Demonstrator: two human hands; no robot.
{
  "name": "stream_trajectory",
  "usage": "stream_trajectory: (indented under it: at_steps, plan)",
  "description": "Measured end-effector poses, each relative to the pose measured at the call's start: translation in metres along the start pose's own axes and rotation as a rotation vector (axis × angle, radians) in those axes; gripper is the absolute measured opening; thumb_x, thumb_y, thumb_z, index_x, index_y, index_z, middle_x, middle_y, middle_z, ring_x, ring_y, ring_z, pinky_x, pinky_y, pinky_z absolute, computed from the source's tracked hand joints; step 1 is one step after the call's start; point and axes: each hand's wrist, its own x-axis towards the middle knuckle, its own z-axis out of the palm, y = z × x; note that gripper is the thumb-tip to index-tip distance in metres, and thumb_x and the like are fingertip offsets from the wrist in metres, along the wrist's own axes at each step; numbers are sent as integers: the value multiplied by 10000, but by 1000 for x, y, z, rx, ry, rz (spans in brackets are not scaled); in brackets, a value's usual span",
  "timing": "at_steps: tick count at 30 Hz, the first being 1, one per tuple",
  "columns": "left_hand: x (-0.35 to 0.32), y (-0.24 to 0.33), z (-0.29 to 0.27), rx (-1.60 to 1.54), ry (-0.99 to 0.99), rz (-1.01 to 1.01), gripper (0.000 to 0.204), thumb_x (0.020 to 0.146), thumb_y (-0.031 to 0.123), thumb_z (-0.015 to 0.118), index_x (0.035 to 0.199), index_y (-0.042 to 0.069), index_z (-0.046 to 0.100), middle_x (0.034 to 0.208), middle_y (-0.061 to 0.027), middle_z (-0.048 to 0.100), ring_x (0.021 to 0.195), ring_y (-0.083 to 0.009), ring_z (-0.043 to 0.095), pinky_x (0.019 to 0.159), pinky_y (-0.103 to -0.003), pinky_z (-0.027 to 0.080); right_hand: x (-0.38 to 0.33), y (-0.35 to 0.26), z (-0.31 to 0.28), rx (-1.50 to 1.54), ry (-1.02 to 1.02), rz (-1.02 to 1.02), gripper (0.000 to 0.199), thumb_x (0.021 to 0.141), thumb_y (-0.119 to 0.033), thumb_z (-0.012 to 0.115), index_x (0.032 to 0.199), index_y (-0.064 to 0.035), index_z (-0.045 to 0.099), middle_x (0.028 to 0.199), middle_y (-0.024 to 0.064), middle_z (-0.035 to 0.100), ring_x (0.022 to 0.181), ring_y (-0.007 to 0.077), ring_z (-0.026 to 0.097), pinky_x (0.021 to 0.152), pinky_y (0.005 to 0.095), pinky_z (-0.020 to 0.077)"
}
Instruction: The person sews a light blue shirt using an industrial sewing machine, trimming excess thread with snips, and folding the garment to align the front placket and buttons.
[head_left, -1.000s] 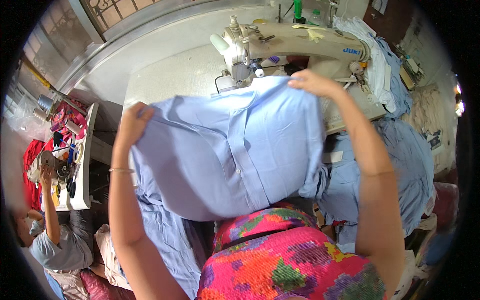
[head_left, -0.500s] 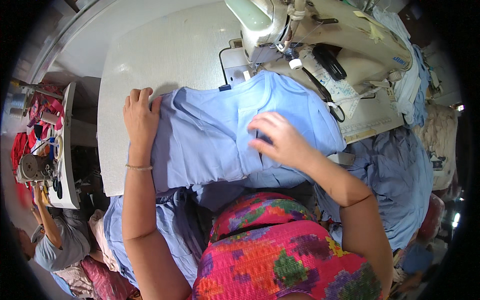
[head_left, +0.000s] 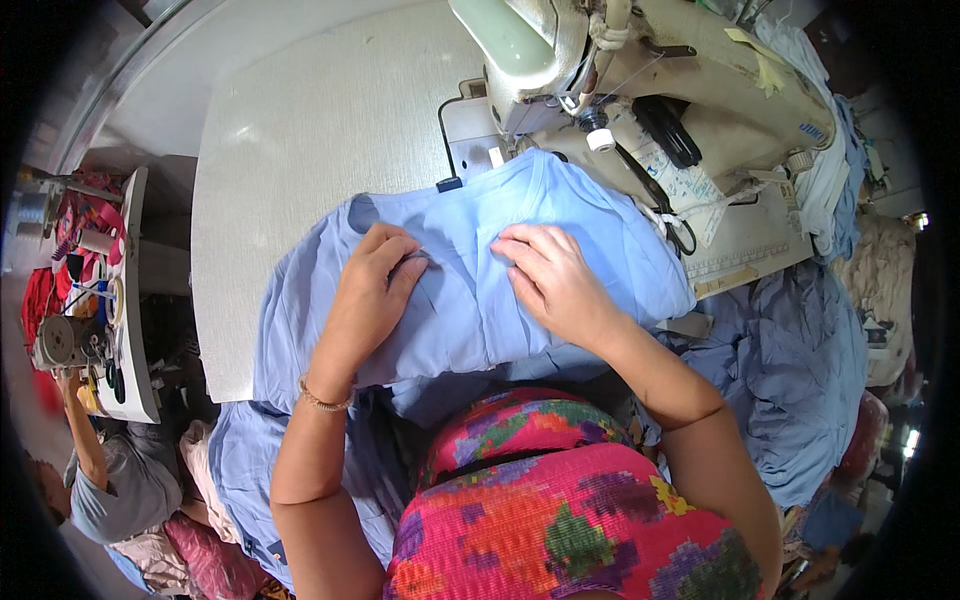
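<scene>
The left hand (head_left: 368, 290), in the middle of the frame, rests on a light blue shirt (head_left: 455, 325) with its fingers curled; whether it pinches the cloth cannot be told. Just right of it, the right hand (head_left: 562, 285) lies loosely spread over the shirt's front strip, thumb apart from the fingers. The shirt lies on the near part of the table (head_left: 300, 150), its upper edge close to the needle end of a sewing machine (head_left: 745, 105) at upper right. Scissors (head_left: 652, 190) lie just beyond its right shoulder; more blue cloth (head_left: 775, 350) is heaped at the right. The step in hand looks like straightening the front; the next move seems to call for light fingertips and flat, unpuckered cloth.
</scene>
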Motion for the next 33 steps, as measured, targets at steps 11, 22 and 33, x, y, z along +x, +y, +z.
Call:
stream_trajectory:
  at_steps: [11,22,33]
  plan:
    - [29,-8,7,229,-22,0,102,766,178,709,802,99,656,826,10,570,861,-183,497,858,-345,297,45,15,-11,-39,-228,142,141,809,-176,635,893,-94,556,886,63,556,926,269,518,837,398,351]
    - [28,-10,5,133,-19,-31,102,777,167,695,799,91,630,849,12,565,881,-181,492,883,-347,281,54,11,-5,277,-182,148,114,822,-114,615,896,-71,539,860,77,610,864,267,590,841,392,374]
    - [28,-11,11,188,25,-18,112,764,173,705,808,97,637,913,-14,561,938,-197,488,881,-352,285,59,27,16,419,-140,123,94,799,-57,603,882,-30,570,846,97,630,801,262,621,762,366,454]
